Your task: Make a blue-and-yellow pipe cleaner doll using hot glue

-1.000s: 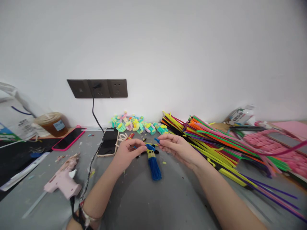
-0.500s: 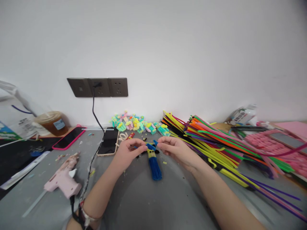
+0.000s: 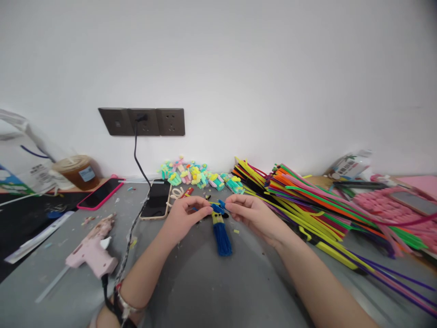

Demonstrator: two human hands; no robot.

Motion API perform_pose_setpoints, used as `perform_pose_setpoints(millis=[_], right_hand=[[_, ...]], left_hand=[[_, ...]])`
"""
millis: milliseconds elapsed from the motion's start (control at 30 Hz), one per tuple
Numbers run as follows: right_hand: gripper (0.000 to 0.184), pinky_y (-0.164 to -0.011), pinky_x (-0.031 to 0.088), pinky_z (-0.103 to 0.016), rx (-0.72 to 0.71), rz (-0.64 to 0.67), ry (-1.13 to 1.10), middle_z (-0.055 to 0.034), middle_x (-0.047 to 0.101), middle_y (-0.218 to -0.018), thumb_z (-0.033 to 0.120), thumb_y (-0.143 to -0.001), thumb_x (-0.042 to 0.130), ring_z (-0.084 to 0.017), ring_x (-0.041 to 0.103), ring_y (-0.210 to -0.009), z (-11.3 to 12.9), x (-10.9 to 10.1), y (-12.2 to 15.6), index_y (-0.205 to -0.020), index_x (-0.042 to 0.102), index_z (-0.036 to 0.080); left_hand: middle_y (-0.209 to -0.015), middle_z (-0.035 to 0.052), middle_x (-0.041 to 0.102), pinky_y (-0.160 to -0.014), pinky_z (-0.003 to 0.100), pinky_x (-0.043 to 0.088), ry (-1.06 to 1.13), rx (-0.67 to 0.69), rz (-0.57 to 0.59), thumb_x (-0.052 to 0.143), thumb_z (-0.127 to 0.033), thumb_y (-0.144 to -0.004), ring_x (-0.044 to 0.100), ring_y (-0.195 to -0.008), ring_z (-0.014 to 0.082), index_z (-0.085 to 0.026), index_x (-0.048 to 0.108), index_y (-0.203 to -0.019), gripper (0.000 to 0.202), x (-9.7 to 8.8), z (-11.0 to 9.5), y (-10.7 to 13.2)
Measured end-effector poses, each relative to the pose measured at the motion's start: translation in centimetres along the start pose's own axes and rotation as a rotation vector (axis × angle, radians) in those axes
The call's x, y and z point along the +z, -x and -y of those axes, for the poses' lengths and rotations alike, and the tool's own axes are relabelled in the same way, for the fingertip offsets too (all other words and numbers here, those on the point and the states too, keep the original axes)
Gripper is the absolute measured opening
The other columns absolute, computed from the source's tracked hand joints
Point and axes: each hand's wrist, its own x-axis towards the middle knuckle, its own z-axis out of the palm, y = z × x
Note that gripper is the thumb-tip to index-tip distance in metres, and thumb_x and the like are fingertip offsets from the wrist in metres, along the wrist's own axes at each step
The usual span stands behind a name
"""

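Note:
Between my hands, over the grey table, is a small pipe-cleaner doll [image 3: 222,238] with a long blue lower part and a yellow face with dark eyes. Short blue pipe cleaner pieces [image 3: 218,208] sit at the doll's top. My left hand [image 3: 187,215] pinches the blue pieces from the left, thumb and index finger together. From the other side my right hand [image 3: 251,213] is closed in a pinch on a blue piece's right end. Fingers partly hide where the pieces meet the head. Black bits show beside the face.
A pink glue gun [image 3: 93,254] with its cord lies left, near two phones, one pink-edged [image 3: 100,193], one pale-edged [image 3: 156,200]. Several pastel figures [image 3: 196,175] line the wall. Coloured pipe cleaners [image 3: 307,196] and a yellow cutter [image 3: 336,255] lie right. A drink cup [image 3: 77,172] stands left.
The view has shifted slightly. The blue pieces at the doll's head now sit closer together between my fingertips. Both hands keep their pinch.

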Motion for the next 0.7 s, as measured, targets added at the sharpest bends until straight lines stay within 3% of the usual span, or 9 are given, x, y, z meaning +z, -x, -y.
perform_pose_setpoints(millis=[267, 700], right_hand=[[0.027, -0.058, 0.031, -0.027, -0.128, -0.047, 0.12, 0.0029, 0.057, -0.065, 0.044, -0.068, 0.078, -0.011, 0.042, -0.058, 0.13, 0.42, 0.04, -0.071, 0.068, 0.02], [0.026, -0.059, 0.035, -0.028, -0.168, -0.062, 0.228, 0.001, 0.058, -0.067, 0.045, -0.072, 0.074, -0.014, 0.046, -0.061, 0.36, 0.89, 0.39, -0.073, 0.066, 0.021]], left_hand=[[-0.07, 0.0023, 0.068, -0.064, 0.025, 0.044, 0.023, 0.006, -0.012, 0.078, -0.038, -0.068, 0.058, -0.068, 0.0144, -0.015, 0.071, -0.072, 0.024, 0.09, -0.1, -0.01], [-0.071, 0.0024, 0.067, -0.062, 0.025, 0.045, 0.011, 0.029, -0.032, 0.077, -0.041, -0.069, 0.058, -0.066, 0.0142, -0.016, 0.07, -0.074, 0.027, 0.11, 0.26, 0.01]])
